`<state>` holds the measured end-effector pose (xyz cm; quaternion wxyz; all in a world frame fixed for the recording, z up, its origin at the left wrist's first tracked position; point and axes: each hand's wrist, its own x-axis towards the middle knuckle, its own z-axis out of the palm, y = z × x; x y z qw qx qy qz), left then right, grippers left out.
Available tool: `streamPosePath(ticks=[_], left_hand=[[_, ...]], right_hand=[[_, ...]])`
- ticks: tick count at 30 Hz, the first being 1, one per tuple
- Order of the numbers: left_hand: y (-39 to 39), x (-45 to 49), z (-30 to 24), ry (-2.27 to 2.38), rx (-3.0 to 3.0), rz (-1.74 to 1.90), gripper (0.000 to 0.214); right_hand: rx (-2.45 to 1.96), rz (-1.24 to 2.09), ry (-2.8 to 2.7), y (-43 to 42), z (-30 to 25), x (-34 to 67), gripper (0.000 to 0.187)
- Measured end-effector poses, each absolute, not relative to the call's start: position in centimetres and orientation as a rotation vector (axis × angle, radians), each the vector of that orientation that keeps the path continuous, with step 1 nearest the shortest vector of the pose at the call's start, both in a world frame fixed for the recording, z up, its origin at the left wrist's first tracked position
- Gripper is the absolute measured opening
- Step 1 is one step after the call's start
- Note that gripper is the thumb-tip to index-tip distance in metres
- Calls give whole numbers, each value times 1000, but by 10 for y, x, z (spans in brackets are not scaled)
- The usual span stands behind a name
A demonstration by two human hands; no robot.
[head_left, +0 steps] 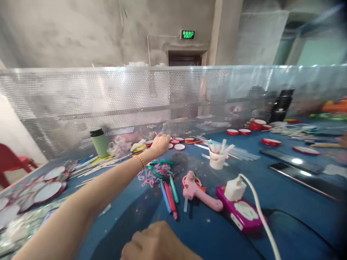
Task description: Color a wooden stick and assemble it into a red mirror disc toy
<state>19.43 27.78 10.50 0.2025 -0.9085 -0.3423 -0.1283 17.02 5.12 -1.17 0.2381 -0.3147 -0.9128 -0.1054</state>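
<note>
My left hand (160,145), with a yellow beaded bracelet (139,160) at the wrist, reaches far across the blue table to a group of small round white discs with red rims (179,147). Its fingertips are hidden behind the hand, so its grip does not show. Low at the front edge of the view, my right hand (155,241) is curled and a little blurred; whatever its fingers hold, if anything, is out of sight. Between the hands lie pink, blue and green sticks (170,198), a tangle of coloured cords (151,176) and a pink glue gun (202,194).
A magenta power strip (253,221) with a white plug stands at right, its cables trailing forward. Behind it are a white cup (217,161) of sticks and two phones (298,177). A green bottle (99,143) and larger discs (48,192) are at left. A perforated metal screen (121,97) borders the back.
</note>
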Motion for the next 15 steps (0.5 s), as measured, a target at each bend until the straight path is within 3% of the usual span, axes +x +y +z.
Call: streamPosePath(ticks=[2, 4, 7, 11, 15], left_hand=[[252, 170, 118, -887, -2544, -341, 29], [220, 139, 128, -831, -2554, -320, 27], [167, 81, 137, -609, -2488, -371, 22], [95, 8, 121, -504, -2342, -539, 19], [49, -32, 77, -455, -2300, -685, 25]], right_hand=[[-857, -368, -2438, 45, 0, 170, 18], [-900, -204, -2372, 37, 15, 173, 20], [-1063, 386, -2009, 32, 36, 179, 31], [-1091, 1246, -1349, 40, 51, 185, 30], [-991, 1516, -1137, 44, 58, 183, 48]])
